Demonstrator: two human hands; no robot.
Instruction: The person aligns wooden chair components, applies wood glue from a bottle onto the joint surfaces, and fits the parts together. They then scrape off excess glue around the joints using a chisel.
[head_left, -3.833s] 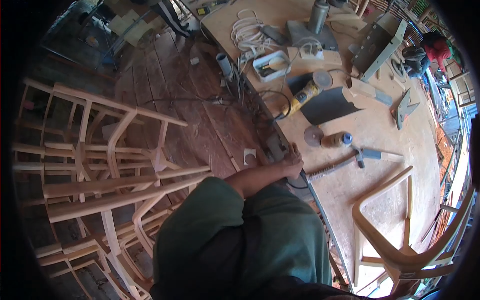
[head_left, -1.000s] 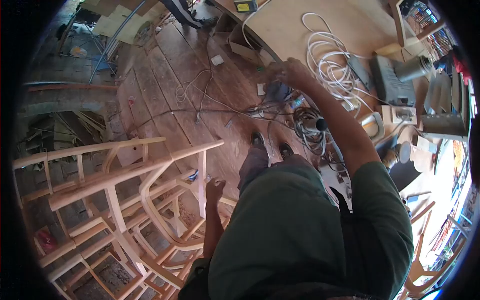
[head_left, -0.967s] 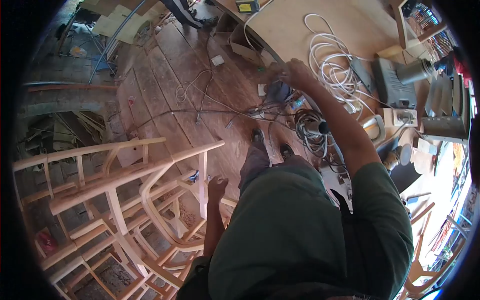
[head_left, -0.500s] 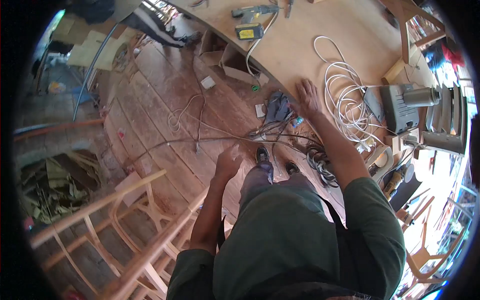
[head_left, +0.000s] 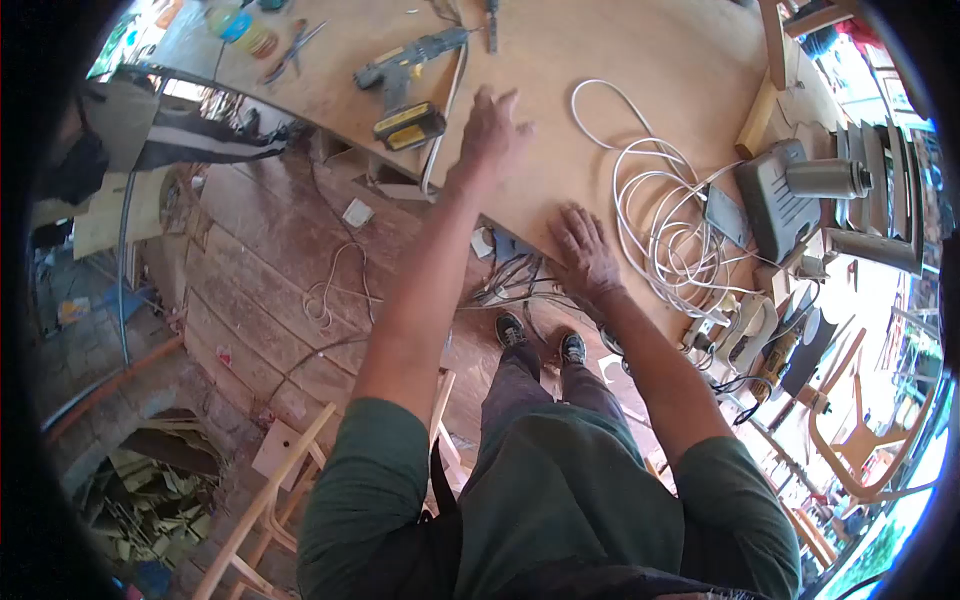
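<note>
My left hand [head_left: 492, 138] is over the wooden tabletop [head_left: 545, 140], fingers apart and holding nothing. Just left of it lies a cordless drill [head_left: 408, 72] with a black and yellow battery, not touched by the hand. A white cable runs between the drill and my hand. Near the table's front edge, my right hand [head_left: 585, 252] lies flat with its fingers spread. To the right of that hand is a loose coil of white cable [head_left: 640, 215]. A thin dark tool [head_left: 491, 28] lies at the far side.
Pliers [head_left: 294, 52] and a bottle [head_left: 240, 30] are on the table's left part. A grey case [head_left: 785, 200] with a metal cylinder [head_left: 830, 180] stands at right. Dark cables [head_left: 515, 280] tangle on the floor by my shoes. A wooden chair frame [head_left: 270, 500] is at lower left.
My left hand has reached forward from above the floor to over the table near the drill. My right hand stays at the table edge. The view has shifted, showing more of the table's left side.
</note>
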